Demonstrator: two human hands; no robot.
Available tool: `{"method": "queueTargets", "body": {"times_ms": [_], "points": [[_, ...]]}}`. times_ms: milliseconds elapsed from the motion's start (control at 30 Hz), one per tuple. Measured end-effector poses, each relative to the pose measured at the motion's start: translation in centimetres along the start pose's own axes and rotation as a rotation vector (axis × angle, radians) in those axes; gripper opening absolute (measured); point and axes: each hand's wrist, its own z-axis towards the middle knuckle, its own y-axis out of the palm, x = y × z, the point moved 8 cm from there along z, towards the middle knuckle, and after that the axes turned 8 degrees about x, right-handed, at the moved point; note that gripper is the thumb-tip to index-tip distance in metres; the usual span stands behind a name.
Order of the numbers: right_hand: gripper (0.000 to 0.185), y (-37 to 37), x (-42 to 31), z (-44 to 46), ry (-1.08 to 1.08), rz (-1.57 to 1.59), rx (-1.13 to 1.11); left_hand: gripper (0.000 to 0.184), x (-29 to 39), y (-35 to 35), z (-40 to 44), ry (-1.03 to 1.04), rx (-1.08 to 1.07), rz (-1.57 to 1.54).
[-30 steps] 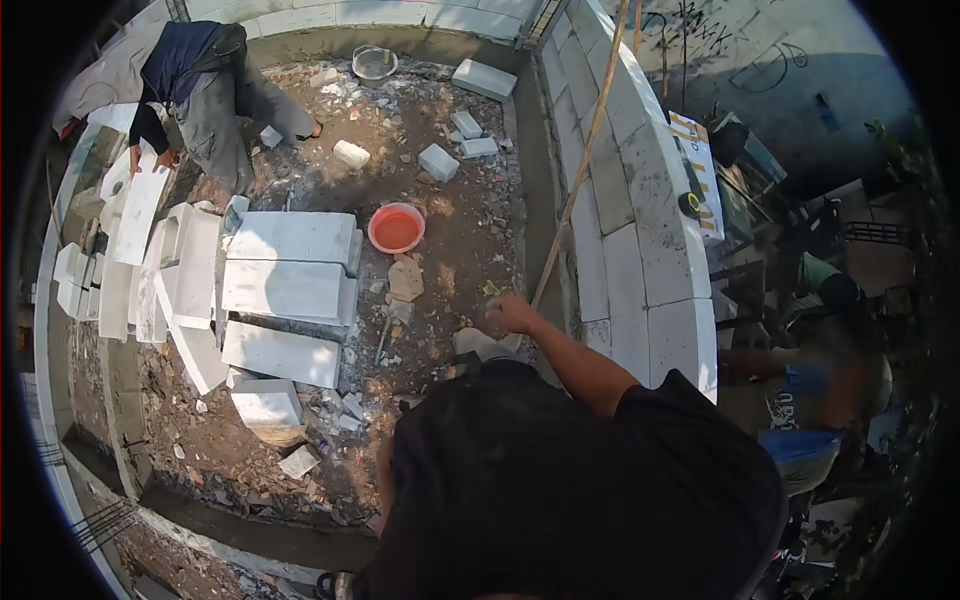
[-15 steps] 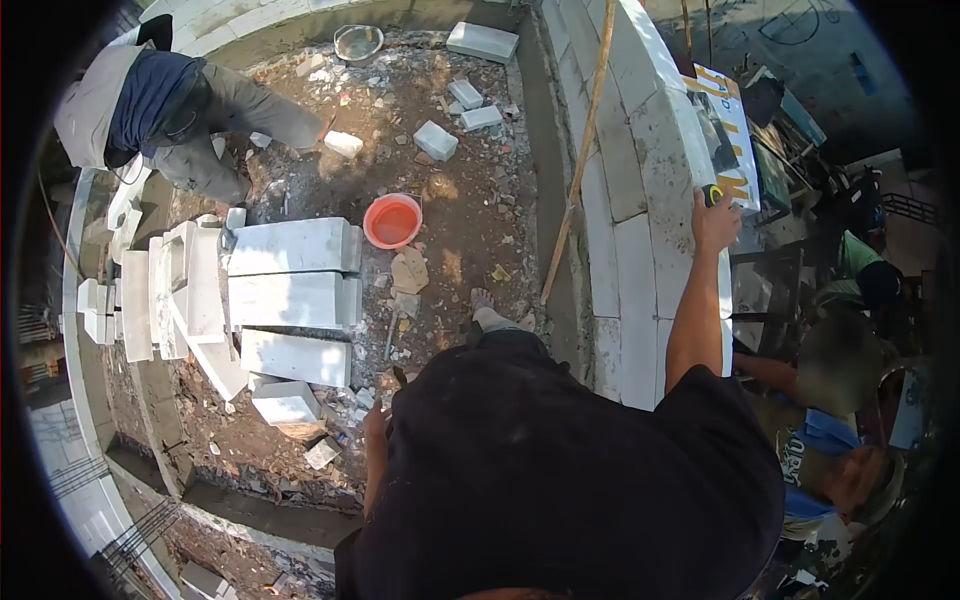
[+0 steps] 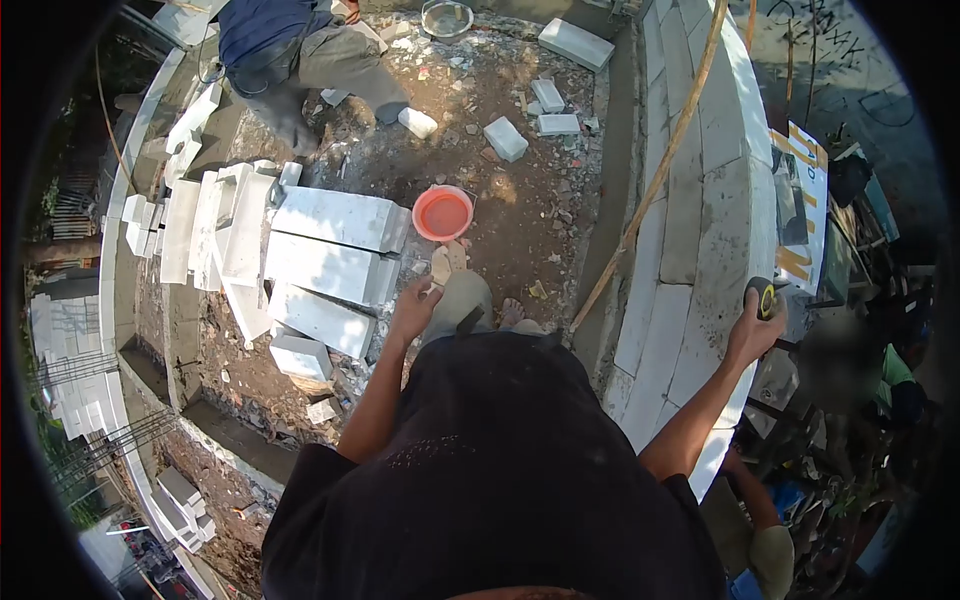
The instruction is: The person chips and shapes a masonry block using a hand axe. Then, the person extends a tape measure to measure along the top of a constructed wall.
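Note:
My right hand (image 3: 757, 328) is closed around a black and yellow tape measure (image 3: 764, 296) at the top edge of the white block wall (image 3: 735, 240). My left hand (image 3: 412, 310) hangs in front of my body near my bent knee, its fingers loosely curled and apart, with nothing visible in them. Ahead of it stands an orange-red bucket (image 3: 443, 213) on the dirt floor. Left of the bucket lie several large white blocks (image 3: 325, 268) side by side.
A bamboo pole (image 3: 650, 185) leans along the right wall. Another person (image 3: 300, 70) bends over at the back left. Loose blocks (image 3: 506, 139) and a basin (image 3: 447, 19) lie toward the back. Outside the right wall are a printed board (image 3: 800, 205) and another person's arm (image 3: 755, 490).
My left hand has come up and forward from beside my body. My right hand stays at the wall with the tape measure. My view has shifted, and the person at the back has moved.

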Motion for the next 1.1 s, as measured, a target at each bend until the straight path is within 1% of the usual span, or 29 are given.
{"method": "queueTargets", "body": {"times_ms": [33,100,133,167,200,267,300,333,367,400,433,467,500,533,567,600,667,700,733,800,833,867,967,1033,1067,1100], "points": [[0.062,0.6,-1.9,-1.6,-0.002,0.285,-0.08,0.06,2.6,0.3,0.9,0.083,-0.015,-0.028],[0.061,3.8,-5.6,-7.0,0.253,0.531,-0.42,0.059,10.4,0.8,0.9,0.185,-0.099,-0.052],[0.06,5.7,-7.6,-10.4,0.371,0.563,-0.638,0.059,13.0,1.8,1.0,0.249,-0.163,-0.12],[0.06,7.5,-9.5,-13.6,0.376,0.616,-0.784,0.059,15.6,2.8,1.3,0.318,-0.226,-0.19],[0.061,9.1,-11.4,-16.6,0.347,0.66,-0.876,0.059,18.5,2.8,1.3,0.331,-0.222,-0.199],[0.064,10.8,-15.9,-21.3,0.409,0.724,-1.106,0.06,24.3,3.5,0.0,0.466,-0.413,-0.241],[0.065,11.4,-17.9,-22.8,0.394,0.743,-1.178,0.06,24.8,4.0,0.4,0.479,-0.411,-0.245],[0.065,12.2,-19.6,-23.4,0.367,0.764,-1.252,0.061,25.7,4.5,0.5,0.499,-0.484,-0.292],[0.065,13.0,-20.9,-22.7,0.339,0.776,-1.25,0.061,26.7,4.6,1.1,0.522,-0.548,-0.338],[0.065,13.3,-22.9,-22.5,0.218,0.827,-1.313,0.061,26.8,4.7,1.9,0.502,-0.625,-0.263],[0.065,13.6,-24.7,-22.5,0.091,0.875,-1.383,0.064,27.1,4.3,2.8,0.523,-0.641,-0.254],[0.065,14.2,-25.7,-22.2,0.059,0.881,-1.403,0.067,27.2,3.8,3.8,0.542,-0.655,-0.245],[0.064,15.3,-26.0,-22.0,0.049,0.789,-1.454,0.067,27.3,2.8,5.1,0.549,-0.622,-0.253],[0.063,16.3,-27.2,-21.7,0.037,0.696,-1.495,0.072,27.8,2.1,6.0,0.609,-0.624,-0.19],[0.062,16.4,-29.1,-20.8,-0.081,0.646,-1.491,0.078,28.2,1.4,6.7,0.665,-0.629,-0.126],[0.062,16.8,-30.6,-20.2,-0.104,0.648,-1.497,0.078,28.5,0.6,7.4,0.67,-0.608,-0.131],[0.066,17.7,-33.4,-19.7,-0.292,0.608,-1.507,0.087,29.3,-0.5,8.4,0.641,-0.635,-0.131],[0.066,18.4,-34.4,-19.7,-0.26,0.641,-1.534,0.097,29.3,-0.8,9.1,0.56,-0.686,-0.19],[0.066,18.9,-35.3,-19.6,-0.255,0.645,-1.511,0.097,29.3,-1.1,9.7,0.579,-0.699,-0.183],[0.065,19.4,-37.3,-19.8,-0.146,0.75,-1.572,0.104,28.5,-0.7,11.6,0.487,-0.773,-0.269],[0.063,19.5,-37.9,-19.7,-0.126,0.58,-1.564,0.111,28.3,-0.6,12.4,0.543,-0.772,-0.262],[0.063,20.0,-37.8,-19.7,-0.139,0.43,-1.584,0.111,28.5,-0.6,12.6,0.569,-0.798,-0.249],[0.063,21.7,-37.1,-19.8,-0.114,0.516,-1.552,0.119,28.4,-0.1,13.5,0.524,-0.814,-0.118],[0.055,22.3,-36.9,-19.5,-0.14,0.512,-1.583,0.119,28.4,0.9,14.0,0.511,-0.83,-0.101],[0.055,23.2,-36.3,-19.3,-0.134,0.518,-1.566,0.119,28.5,1.4,14.4,0.484,-0.822,-0.1],[0.055,24.4,-35.5,-19.6,-0.18,0.527,-1.6,0.116,28.9,1.4,14.7,0.484,-0.795,-0.099]]}}
